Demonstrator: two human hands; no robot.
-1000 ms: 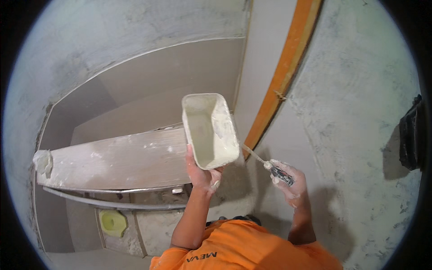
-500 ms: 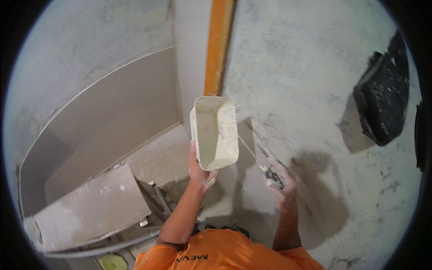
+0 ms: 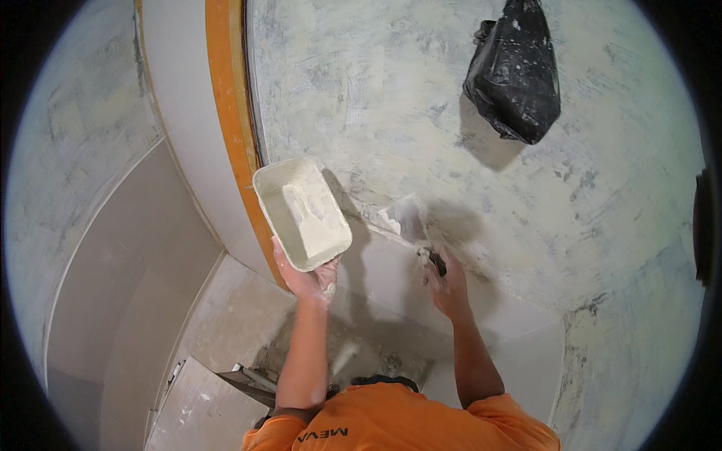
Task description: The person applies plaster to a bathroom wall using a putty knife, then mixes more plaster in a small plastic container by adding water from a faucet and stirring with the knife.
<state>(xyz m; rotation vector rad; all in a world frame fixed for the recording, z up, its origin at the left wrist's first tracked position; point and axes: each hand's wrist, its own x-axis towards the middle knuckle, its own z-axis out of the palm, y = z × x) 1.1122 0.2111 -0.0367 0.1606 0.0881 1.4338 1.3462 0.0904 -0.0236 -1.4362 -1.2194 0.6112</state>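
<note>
A white rectangular plastic tub [image 3: 267,203] rests in my left hand [image 3: 306,280], which grips it from below at its near end. Pale filler coats the inside and lies over the bottom. My right hand [image 3: 445,282], dusted with white, is closed round the dark handle of a wide filling knife [image 3: 391,235]. Its long thin blade, seen nearly edge-on and smeared with filler, reaches left toward the tub. The blade is close to the patchy wall [image 3: 361,135]; whether it touches, I cannot tell. A lighter patch of filler [image 3: 406,213] shows just beyond the blade.
A black plastic bag [image 3: 519,83] hangs on the wall at upper right. An orange-edged vertical frame [image 3: 229,83] runs behind the tub. At lower left stands a splattered board-topped platform [image 3: 199,410], beside a grey wall panel [image 3: 124,301].
My view has swung right, so the bag and frame sit further left. The tub has moved left and tilted, showing more of its inside. The knife has come up against or near the wall.
</note>
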